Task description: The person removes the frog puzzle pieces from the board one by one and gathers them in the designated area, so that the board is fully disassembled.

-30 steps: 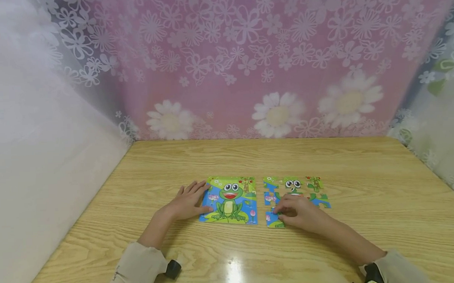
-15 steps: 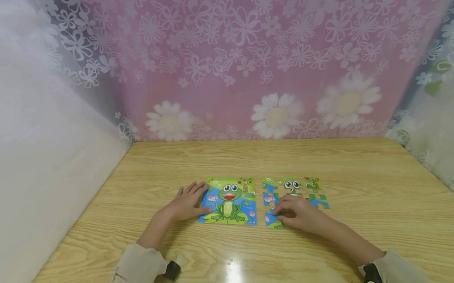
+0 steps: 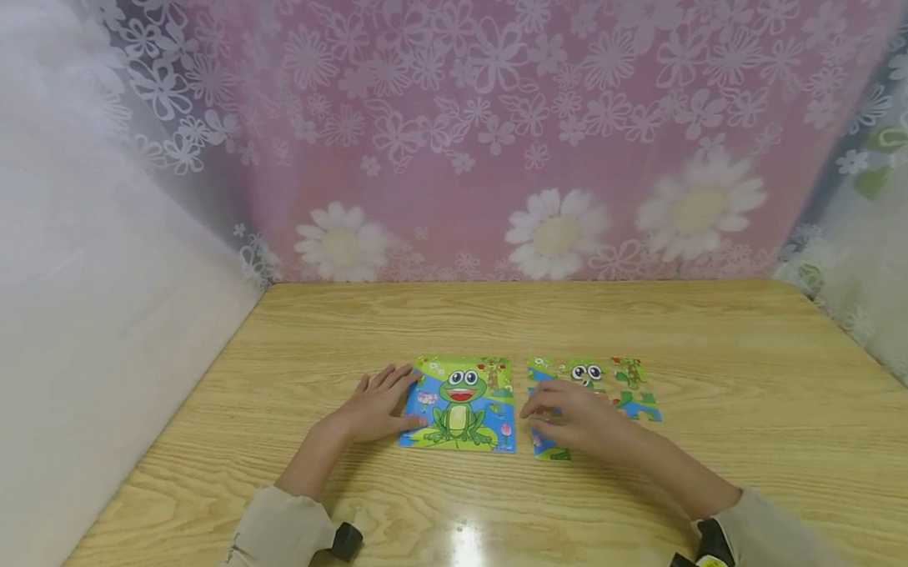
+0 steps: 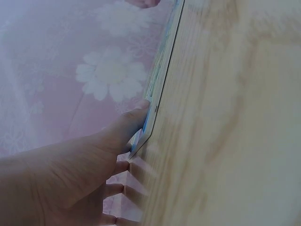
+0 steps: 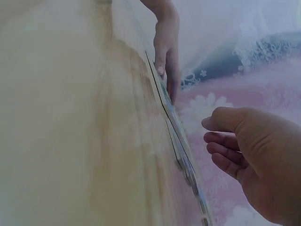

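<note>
A square frog picture board (image 3: 458,413) lies flat on the table. My left hand (image 3: 372,410) rests at its left side, fingers spread; in the left wrist view the thumb (image 4: 129,123) lies on the board's edge. To the right of the board are frog jigsaw pieces (image 3: 638,405), laid out in a rough square with gaps between some of them. Over their left column is my right hand (image 3: 582,417), its fingertips near the board's right edge. In the right wrist view its fingers (image 5: 226,153) are loosely bent, apart from the thumb, with nothing between them. It hides several pieces.
The wood-grain table (image 3: 440,317) extends around both pictures. A pink flowered cloth (image 3: 457,150) hangs behind it, with a white sheet (image 3: 109,287) along the left side and a flowered sheet (image 3: 880,218) at the right.
My right hand has moved left and up from the lower-left jigsaw piece, and that piece stays on the table. The left hand has kept its place.
</note>
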The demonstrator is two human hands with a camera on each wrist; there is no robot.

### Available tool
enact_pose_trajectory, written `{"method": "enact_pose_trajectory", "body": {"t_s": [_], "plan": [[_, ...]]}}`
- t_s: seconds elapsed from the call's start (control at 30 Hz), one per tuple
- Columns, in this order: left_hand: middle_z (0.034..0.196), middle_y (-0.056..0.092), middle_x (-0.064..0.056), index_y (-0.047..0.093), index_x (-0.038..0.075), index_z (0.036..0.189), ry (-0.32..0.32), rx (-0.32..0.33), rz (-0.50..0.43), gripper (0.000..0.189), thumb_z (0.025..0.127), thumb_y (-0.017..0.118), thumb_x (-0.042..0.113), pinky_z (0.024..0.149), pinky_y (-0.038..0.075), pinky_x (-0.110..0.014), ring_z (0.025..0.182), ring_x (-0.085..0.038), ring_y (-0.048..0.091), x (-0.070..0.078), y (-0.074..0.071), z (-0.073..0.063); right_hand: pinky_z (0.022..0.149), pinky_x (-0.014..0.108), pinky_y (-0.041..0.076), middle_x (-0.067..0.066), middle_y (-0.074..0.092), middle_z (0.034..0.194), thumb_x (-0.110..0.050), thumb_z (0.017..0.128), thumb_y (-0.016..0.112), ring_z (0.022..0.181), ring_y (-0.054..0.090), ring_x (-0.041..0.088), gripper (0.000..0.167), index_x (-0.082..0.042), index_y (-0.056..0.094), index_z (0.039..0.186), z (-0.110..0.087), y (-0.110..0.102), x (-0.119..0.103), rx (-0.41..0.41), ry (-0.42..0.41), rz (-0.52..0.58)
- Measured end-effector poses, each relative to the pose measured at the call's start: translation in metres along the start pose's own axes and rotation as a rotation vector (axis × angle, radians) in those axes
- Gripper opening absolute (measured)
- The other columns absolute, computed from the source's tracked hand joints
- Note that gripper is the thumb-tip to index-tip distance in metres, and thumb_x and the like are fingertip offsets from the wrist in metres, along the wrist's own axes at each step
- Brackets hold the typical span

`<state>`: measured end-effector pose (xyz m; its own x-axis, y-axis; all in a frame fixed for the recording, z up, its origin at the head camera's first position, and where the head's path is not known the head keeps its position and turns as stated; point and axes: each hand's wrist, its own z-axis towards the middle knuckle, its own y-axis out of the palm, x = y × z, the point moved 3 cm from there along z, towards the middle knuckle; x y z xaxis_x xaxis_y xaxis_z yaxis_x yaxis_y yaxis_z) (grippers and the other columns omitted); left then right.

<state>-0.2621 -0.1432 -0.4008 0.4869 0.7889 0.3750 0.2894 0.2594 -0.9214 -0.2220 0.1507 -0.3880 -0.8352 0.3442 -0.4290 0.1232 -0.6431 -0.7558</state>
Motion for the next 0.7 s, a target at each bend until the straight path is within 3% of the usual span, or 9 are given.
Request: {"method": "enact_pose_trajectory", "body": {"t_s": [0.2,0.4,0.7], "plan": [[0.151,0.014,-0.011,0.023,0.01,0.147,0.008,0.013,0.012,0.078,0.088,0.054,0.052,0.103,0.001,-0.059,0.136,-0.035,0.005,-0.001,0.001,0.001,0.065,0.024,0.048,-0.005,0.058,0.098,-0.01,0.085,0.067,0.082,0.053,0.011,0.013,-0.01,0.067,0.098,0.024,0.015,0.0,-0.099,0.131,-0.032],[0.151,0.014,-0.012,0.023,0.01,0.147,0.009,0.013,0.006,0.079,0.088,0.054,0.052,0.103,0.001,-0.059,0.136,-0.035,0.005,-0.002,0.002,0.002,0.071,0.025,0.048,-0.002,0.058,0.103,-0.015,0.084,0.067,0.09,0.054,0.015,0.02,-0.011,0.066,0.104,0.044,0.035,0.002,-0.187,0.194,-0.111],[0.151,0.013,-0.011,0.022,0.01,0.147,0.006,0.01,-0.005,0.079,0.088,0.054,0.051,0.103,0.0,-0.059,0.136,-0.035,0.004,-0.002,0.001,0.002,0.081,0.035,0.048,0.003,0.054,0.112,-0.021,0.084,0.068,0.102,0.053,0.021,0.028,-0.011,0.065,0.11,0.055,0.048,-0.007,-0.277,0.31,-0.103]]}}
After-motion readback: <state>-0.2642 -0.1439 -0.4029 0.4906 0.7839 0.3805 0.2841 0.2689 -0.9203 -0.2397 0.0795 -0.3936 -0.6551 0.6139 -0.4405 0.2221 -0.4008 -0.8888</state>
